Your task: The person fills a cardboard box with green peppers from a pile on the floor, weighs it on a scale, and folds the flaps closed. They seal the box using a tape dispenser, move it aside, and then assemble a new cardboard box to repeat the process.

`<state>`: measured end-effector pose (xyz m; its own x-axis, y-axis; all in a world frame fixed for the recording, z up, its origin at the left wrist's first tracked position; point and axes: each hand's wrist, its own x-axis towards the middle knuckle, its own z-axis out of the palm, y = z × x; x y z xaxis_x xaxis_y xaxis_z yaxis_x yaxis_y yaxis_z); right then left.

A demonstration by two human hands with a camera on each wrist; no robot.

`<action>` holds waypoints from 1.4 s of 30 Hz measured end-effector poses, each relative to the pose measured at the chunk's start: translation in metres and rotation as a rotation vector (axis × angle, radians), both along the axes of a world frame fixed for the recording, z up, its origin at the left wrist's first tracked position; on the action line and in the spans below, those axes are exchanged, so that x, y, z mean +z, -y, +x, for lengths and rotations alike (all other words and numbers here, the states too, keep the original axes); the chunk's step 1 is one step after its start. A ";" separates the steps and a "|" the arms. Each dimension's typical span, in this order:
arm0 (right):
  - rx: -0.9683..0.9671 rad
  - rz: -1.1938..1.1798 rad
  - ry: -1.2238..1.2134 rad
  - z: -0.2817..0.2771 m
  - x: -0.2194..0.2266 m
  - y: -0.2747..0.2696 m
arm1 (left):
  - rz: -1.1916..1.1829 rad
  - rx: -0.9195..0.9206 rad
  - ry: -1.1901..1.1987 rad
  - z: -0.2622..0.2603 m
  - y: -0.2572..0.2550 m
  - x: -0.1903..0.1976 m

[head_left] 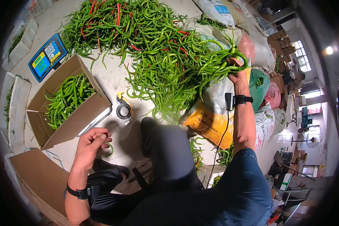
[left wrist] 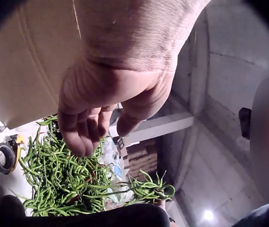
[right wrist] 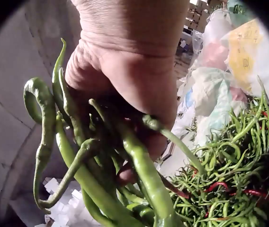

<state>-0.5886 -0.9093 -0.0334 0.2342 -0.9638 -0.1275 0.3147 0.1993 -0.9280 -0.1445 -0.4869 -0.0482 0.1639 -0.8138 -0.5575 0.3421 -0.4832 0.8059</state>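
My right hand grips a bunch of long green chili peppers at the right edge of a big pile of chilies. Several peppers stick out past the fingers in the right wrist view, and the palm hides part of the bunch. My left hand hangs in the air beside an open cardboard box, its fingers loosely curled with nothing seen between them. Green chilies lie inside that box. A single curved green pepper shows just past the left fingers in the head view.
A blue scale display stands behind the box. A tape dispenser lies on the floor between box and pile. A yellow-and-white sack and other filled bags line the right. Another cardboard box stands at lower left.
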 end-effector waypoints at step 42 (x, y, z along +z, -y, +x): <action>1.407 -0.473 -0.373 0.559 0.084 -0.190 | -0.292 0.975 -0.107 0.150 -0.072 0.037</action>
<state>-0.0299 -0.7194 0.0506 0.9896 0.0374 -0.1392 -0.1291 -0.2001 -0.9712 0.0057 -0.4147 -0.0110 0.7879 -0.4595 -0.4099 0.5588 0.2541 0.7894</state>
